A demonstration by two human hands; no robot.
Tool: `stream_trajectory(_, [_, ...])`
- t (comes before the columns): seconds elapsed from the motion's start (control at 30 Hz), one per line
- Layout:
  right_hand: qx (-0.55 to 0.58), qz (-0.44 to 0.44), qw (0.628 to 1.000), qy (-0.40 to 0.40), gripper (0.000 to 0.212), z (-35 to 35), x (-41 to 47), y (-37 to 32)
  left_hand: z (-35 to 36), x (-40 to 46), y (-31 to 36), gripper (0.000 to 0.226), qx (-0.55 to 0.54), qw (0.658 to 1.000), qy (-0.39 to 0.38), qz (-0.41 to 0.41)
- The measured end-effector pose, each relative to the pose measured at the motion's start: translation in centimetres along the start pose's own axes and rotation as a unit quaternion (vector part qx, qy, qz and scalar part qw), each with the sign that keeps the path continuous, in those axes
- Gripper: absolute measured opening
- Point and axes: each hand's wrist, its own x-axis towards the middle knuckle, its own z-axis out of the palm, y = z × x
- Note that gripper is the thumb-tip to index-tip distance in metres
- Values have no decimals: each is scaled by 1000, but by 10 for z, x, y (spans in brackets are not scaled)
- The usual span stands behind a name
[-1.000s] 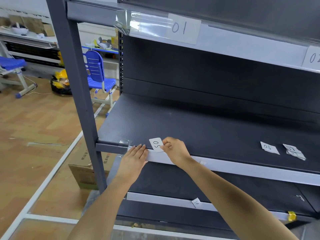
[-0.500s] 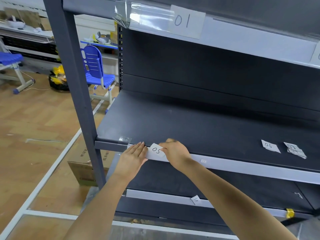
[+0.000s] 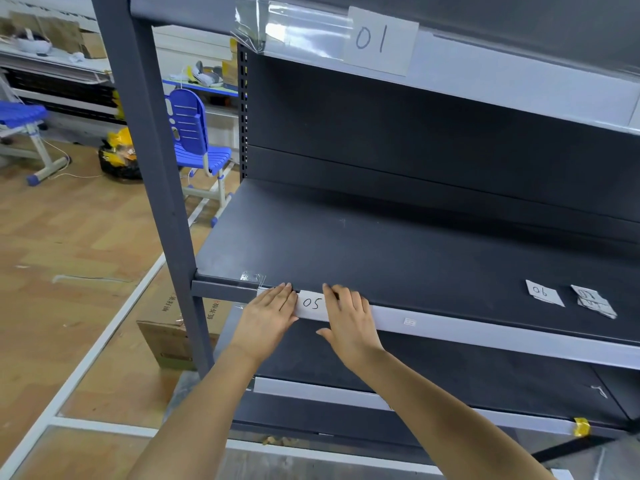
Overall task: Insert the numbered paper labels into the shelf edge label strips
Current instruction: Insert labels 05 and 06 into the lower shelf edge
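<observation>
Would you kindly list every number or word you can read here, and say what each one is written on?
"01": paper label in the top shelf strip.
"05": paper label in the middle shelf strip, between the left hand and right hand.
"06": loose label lying on the shelf.
Stack of labels: writing unreadable.
Cardboard box print: too blurred.

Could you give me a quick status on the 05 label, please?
Left hand and right hand flat on the middle strip, flanking the 05 label. Label sits in strip. 06 label waits on shelf. Nothing obstructing.
</observation>
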Motion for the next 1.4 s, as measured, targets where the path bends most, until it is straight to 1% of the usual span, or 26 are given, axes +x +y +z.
stream_trajectory(0.03, [-4,2,1000,22,89,4,-1,0,-2,1,1,48,-2,1000,-9,-6])
stream_trajectory(0.07, [-2,2,999,41,87,6,-2,0,-2,1,2,50,-3,1000,-2,-8])
stream_trajectory(0.13, [4,-8,998,69,86,10,-2,0,-2,1,2,51,-6,1000,7,-9])
stream_trajectory(0.2, [15,-17,997,80,92,13,-3,-1,-2,2,0,50,-11,1000,11,-9])
stream_trajectory(0.27, [20,-25,996,81,98,15,-1,-2,1,0,0,43,-10,1000,17,-6])
stream_trajectory(0.33, [25,-28,996,75,97,15,1,-3,3,-1,-1,30,-17,1000,19,-4])
stream_trajectory(0.43, [33,-26,997,70,89,15,5,-4,4,0,-1,39,-35,999,-1,-14])
stream_trajectory(0.5, [27,-24,997,68,79,16,7,-4,4,-1,0,43,-35,999,-2,-16])
stream_trajectory(0.57, [16,-21,997,71,69,15,8,-4,5,-1,-1,51,-34,999,1,-14])
stream_trajectory(0.67, [13,-24,997,76,64,12,9,-4,5,-2,-1,65,-33,999,8,-10])
stream_trajectory(0.7, [15,-26,997,76,64,11,9,-4,4,-1,-1,67,-36,999,-2,-11])
stream_trajectory(0.73, [16,-29,997,72,64,11,9,-5,3,-1,-1,65,-37,999,-7,-11])
stream_trajectory(0.83, [13,-36,996,76,65,9,8,-6,2,1,-1,46,-38,999,-26,-8])
stream_trajectory(0.87, [15,-39,996,76,65,8,8,-7,2,1,-1,44,-38,999,-27,-7])
stream_trajectory(1.0, [8,-53,997,51,67,5,9,-6,2,2,-2,44,-36,999,-25,-6])
stream_trajectory(1.1, [9,-52,997,49,69,7,9,-5,0,2,-2,43,-28,999,-21,-7])
stream_trajectory(1.2, [3,-55,998,23,74,-3,7,-7,-1,2,-2,34,-22,1000,-10,-6])
stream_trajectory(1.3, [-42,-89,995,-22,73,-8,7,-5,-4,2,-1,50,-33,999,-34,-15])
stream_trajectory(1.37, [-42,-83,996,-10,72,-11,4,-4,-5,2,1,53,-30,998,-41,-21])
stream_trajectory(1.4, [-27,-83,996,-18,72,-9,3,-3,-5,1,2,54,-29,998,-45,-25])
